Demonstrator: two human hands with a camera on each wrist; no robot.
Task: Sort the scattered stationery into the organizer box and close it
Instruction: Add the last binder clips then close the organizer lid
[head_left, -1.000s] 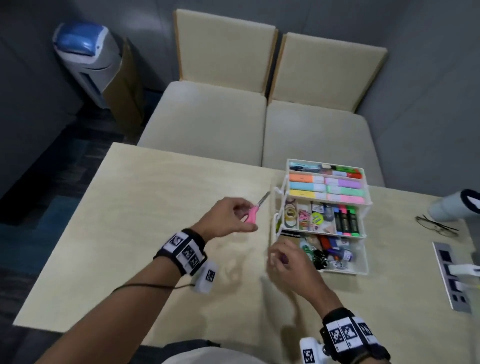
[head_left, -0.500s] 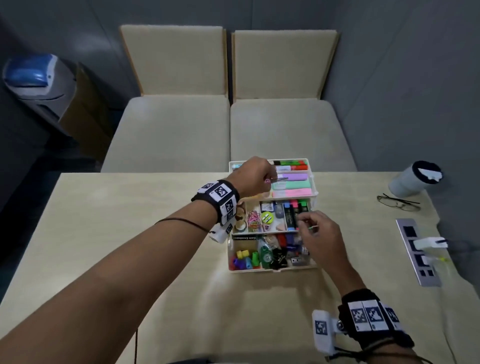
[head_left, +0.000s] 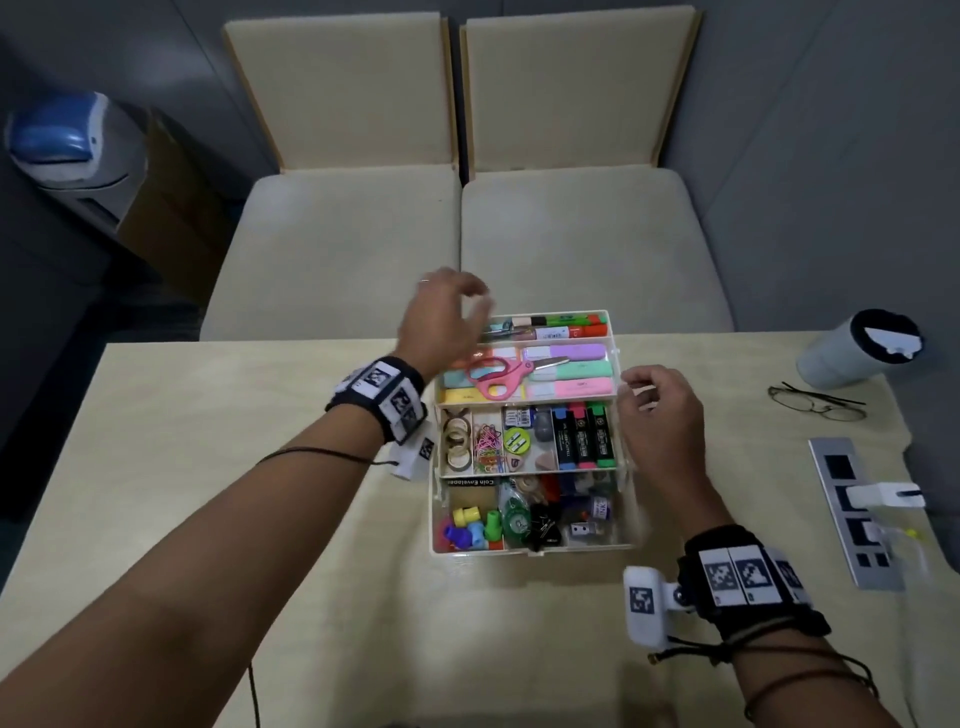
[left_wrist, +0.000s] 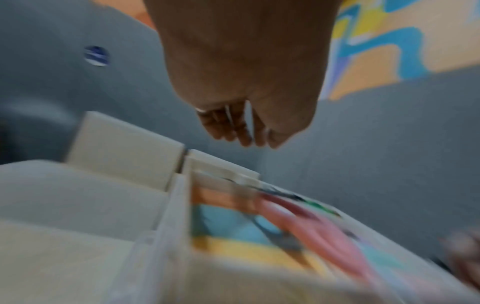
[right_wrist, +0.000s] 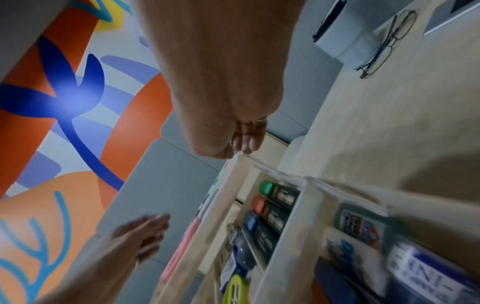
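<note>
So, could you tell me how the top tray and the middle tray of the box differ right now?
The top tray holds pastel highlighters lying crosswise, with pink scissors on them; the middle tray is split into small compartments with tape rolls, paper clips and three dark markers pointing lengthwise. The right hand touches the top tray's corner; nothing touches the middle tray. Both are white and uncovered.

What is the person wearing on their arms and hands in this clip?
Both forearms are bare, with no sleeves. Each wrist carries a black band with white square-patterned marker tags and a small white tagged camera block. Thin dark cords run along both forearms. A ring shows on the left hand.
</note>
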